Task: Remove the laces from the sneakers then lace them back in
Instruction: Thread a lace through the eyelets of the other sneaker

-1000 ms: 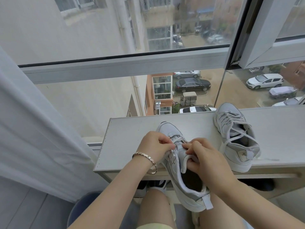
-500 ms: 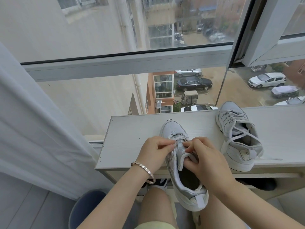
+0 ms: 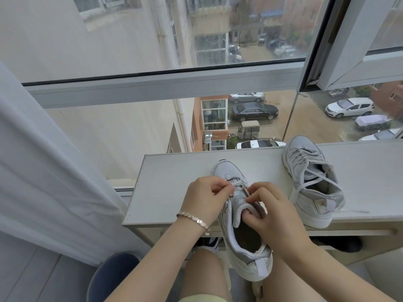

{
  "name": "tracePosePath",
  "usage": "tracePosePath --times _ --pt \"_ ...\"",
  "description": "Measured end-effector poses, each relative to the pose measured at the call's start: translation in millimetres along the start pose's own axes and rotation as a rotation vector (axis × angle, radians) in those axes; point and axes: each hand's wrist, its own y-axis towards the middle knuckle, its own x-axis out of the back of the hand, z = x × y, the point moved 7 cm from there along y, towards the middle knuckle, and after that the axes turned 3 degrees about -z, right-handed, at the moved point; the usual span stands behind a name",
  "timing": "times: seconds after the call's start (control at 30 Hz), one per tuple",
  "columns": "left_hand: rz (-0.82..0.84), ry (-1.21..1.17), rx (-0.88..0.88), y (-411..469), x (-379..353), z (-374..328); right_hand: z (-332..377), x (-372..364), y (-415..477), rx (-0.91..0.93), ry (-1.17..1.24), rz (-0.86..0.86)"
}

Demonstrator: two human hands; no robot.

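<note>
So from where I'm standing, the person is sitting at a white shelf (image 3: 174,182) pushed up against the window frame (image 3: 152,86), with bare knees tucked under the front edge. The near sneaker (image 3: 238,200), a pale grey-white one, points its toe at the glass. The front half sits on the shelf and the heel sticks out past the edge, over the knees. The left hand (image 3: 205,199), the one wearing a silver bracelet (image 3: 194,219), has its fingers curled in tight and is pinching the lace (image 3: 236,184) on the left side of the eyelets, down near the toe end. The right hand (image 3: 272,214) is curled too: the thumb is hooked over the top of the tongue and the fingertips are bunched at the lacing just above it, so it has hold of the shoe. Can't honestly tell if it has the lace as well. Only the lowest bit of that shoe looks threaded. The second sneaker (image 3: 311,182) stands upright on the shelf to the right, well apart from the hands and fully laced, with one loose lace end (image 3: 353,211) trailing across the shelf beside its heel. A white curtain (image 3: 43,160) hangs on the left, there's a blue bin (image 3: 109,273) on the floor by the left arm, and a black car (image 3: 254,111) is parked down in the wet street outside.
</note>
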Motion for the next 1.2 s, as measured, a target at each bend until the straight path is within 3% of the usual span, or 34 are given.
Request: tracePosePath --times 0.07,0.13,0.27,0.37,0.57,0.97,1.2 --pt "0.093 0.008 -0.018 -10.5 -3.6 -0.1 0.1 0.2 3.4 -0.052 0.06 0.047" --pt "0.161 0.058 -0.044 -18.7 -5.9 0.7 2.3 -2.0 9.5 -0.084 0.132 0.198" --pt "0.103 0.047 -0.093 -19.7 -5.1 0.6 -2.9 0.9 27.3 -0.261 0.306 0.501" --pt "0.068 0.077 -0.115 -19.0 -11.3 -2.0 -9.3 -2.2 46.6 -0.244 0.036 0.492" --pt "-0.003 0.111 -0.103 -17.0 -15.3 0.2 -7.2 -24.7 65.6 -0.248 -0.316 0.716" --pt "-0.046 0.107 -0.102 -18.4 -20.2 4.8 -0.1 -32.6 67.0 -0.127 -0.52 0.874" --pt "-0.09 0.078 -0.097 -18.4 -21.1 9.5 -10.9 -36.2 67.5 -0.135 -0.517 0.814"
